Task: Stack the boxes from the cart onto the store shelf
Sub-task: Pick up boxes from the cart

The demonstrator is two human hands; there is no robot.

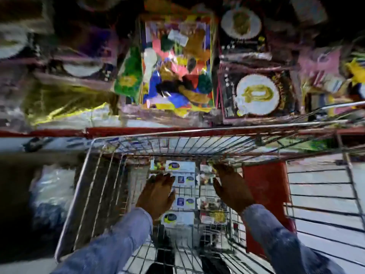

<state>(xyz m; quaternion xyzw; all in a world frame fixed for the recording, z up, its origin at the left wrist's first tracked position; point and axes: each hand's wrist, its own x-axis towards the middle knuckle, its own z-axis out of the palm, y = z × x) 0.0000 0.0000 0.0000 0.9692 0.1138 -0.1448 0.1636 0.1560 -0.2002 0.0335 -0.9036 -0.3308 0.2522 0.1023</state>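
The white boxes (182, 186) lie in the wire cart (83, 175) below the store shelf (138, 132); their blue-and-yellow labels are too blurred to read. Left hand (158, 192) rests on them, fingers (167, 177) loosely spread; right hand (231, 186) reaches alongside, fingers extended, grip unclear.

The wire cart (79, 194) holds white boxes (180, 167) (labels blurred), against the red-edged shelf (138, 132) of packaged goods.

Cart (83, 186): bare metal wire, shiny, with a red panel (265, 194) of plastic look. Boxes (182, 201) in it: printed white card, finish blurred. Shelf (138, 132) packs: glossy film; sleeves (110, 242): matt blue denim cloth.
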